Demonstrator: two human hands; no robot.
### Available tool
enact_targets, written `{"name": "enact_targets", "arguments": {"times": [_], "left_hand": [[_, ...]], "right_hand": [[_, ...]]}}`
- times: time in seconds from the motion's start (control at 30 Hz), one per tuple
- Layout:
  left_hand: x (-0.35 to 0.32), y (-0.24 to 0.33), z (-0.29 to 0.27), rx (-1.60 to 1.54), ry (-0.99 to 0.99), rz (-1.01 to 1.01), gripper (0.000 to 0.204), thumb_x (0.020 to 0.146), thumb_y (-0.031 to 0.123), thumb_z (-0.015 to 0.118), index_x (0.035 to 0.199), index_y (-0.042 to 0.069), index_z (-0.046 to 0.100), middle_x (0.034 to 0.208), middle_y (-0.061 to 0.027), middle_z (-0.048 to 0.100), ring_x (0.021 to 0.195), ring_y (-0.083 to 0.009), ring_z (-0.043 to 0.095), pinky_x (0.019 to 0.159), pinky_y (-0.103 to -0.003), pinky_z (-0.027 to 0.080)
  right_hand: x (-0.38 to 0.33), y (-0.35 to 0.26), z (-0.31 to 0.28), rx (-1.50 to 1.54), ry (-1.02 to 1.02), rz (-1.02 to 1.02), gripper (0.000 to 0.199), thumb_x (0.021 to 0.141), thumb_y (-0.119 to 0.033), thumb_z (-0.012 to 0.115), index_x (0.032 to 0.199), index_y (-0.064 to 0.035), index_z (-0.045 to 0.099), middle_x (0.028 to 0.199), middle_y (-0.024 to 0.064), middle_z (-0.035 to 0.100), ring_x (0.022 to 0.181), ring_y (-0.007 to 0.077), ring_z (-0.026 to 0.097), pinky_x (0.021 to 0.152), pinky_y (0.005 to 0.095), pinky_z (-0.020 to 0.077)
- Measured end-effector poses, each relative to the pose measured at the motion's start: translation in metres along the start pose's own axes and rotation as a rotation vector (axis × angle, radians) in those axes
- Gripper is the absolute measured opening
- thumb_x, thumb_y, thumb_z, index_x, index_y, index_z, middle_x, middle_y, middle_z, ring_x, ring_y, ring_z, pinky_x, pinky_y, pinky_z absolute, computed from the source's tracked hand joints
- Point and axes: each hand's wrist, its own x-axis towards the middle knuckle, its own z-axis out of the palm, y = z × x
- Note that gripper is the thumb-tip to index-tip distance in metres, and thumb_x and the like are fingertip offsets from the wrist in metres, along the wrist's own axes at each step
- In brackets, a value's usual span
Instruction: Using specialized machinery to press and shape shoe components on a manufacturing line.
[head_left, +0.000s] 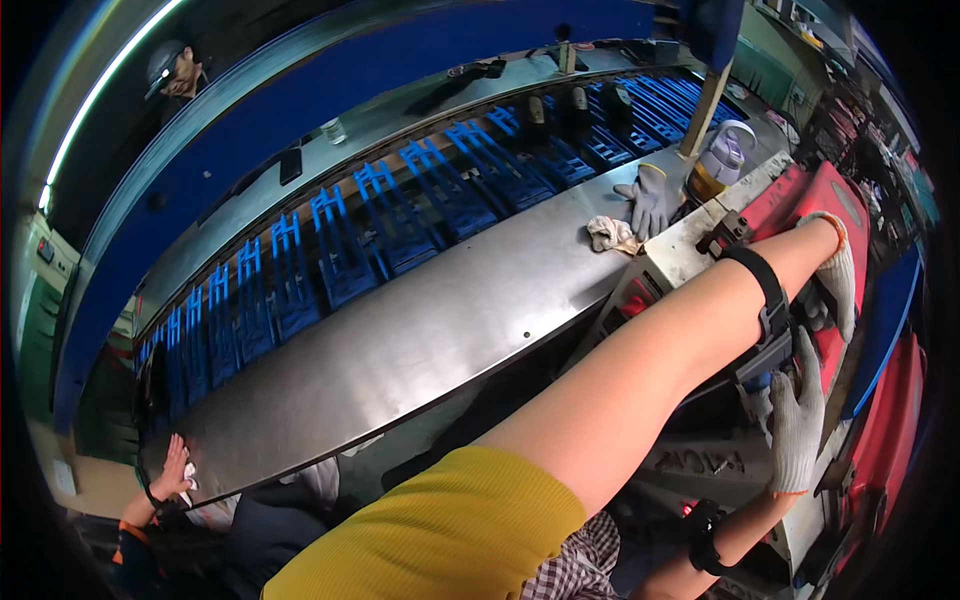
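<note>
My left arm reaches across to the upper right in a yellow sleeve, with a black strap round the forearm. My left hand (842,275), in a white knit glove, bends down against a red panel-like part (838,200). Its fingertips are partly hidden, so I cannot tell whether it grips the part. Below it, my right hand (798,430) wears a matching glove, with the fingers stretched out and apart. It is near the lower edge of the red part, with no held thing visible. A black band circles my right wrist.
A long metal table (400,345) borders a bed of blue slats (370,225). On it lie a grey glove (650,200), a crumpled rag (612,234) and a lidded jug (722,160). A co-worker's hand (175,472) with a white cloth rests at the left end. Another person (178,72) stands beyond.
</note>
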Motion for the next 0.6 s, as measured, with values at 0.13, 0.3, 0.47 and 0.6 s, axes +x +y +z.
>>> {"name": "enact_targets", "arguments": {"times": [0.13,0.3,0.47,0.6], "left_hand": [[-0.001,0.001,-0.004,-0.094,-0.100,0.006,0.066,0.082,0.070,0.080,0.116,0.014,0.079,0.109,-0.0046,0.079,0.097,-0.0204,0.073,0.089,-0.038,0.056],[-0.001,0.004,-0.009,-0.172,-0.188,0.009,0.062,0.084,0.068,0.081,0.115,0.014,0.078,0.107,-0.0029,0.078,0.094,-0.0182,0.072,0.088,-0.036,0.056],[-0.002,0.004,-0.011,-0.230,-0.256,0.009,0.058,0.087,0.066,0.081,0.113,0.014,0.078,0.104,-0.0012,0.078,0.090,-0.0161,0.071,0.086,-0.035,0.055],[-0.007,0.008,-0.011,-0.260,-0.297,0.019,0.055,0.089,0.064,0.082,0.112,0.014,0.077,0.102,0.0002,0.077,0.087,-0.0144,0.070,0.085,-0.033,0.055]], "right_hand": [[-0.001,-0.001,0.000,-0.069,0.028,-0.009,0.061,0.100,0.002,0.055,0.160,0.0009,0.049,0.157,0.0182,0.059,0.144,0.0251,0.055,0.122,0.0366,0.0389],[-0.003,-0.003,0.002,-0.075,0.049,-0.010,0.059,0.100,0.000,0.055,0.159,0.0003,0.051,0.153,0.0177,0.062,0.141,0.0253,0.058,0.121,0.0369,0.0406],[-0.003,-0.003,0.001,-0.108,0.053,-0.019,0.059,0.099,-0.002,0.056,0.159,0.0002,0.051,0.152,0.0177,0.063,0.140,0.0250,0.059,0.121,0.0368,0.0408],[-0.003,-0.001,0.002,-0.084,0.056,-0.021,0.059,0.100,-0.003,0.057,0.158,0.0009,0.051,0.152,0.0177,0.063,0.140,0.0247,0.059,0.121,0.0369,0.0406]]}}
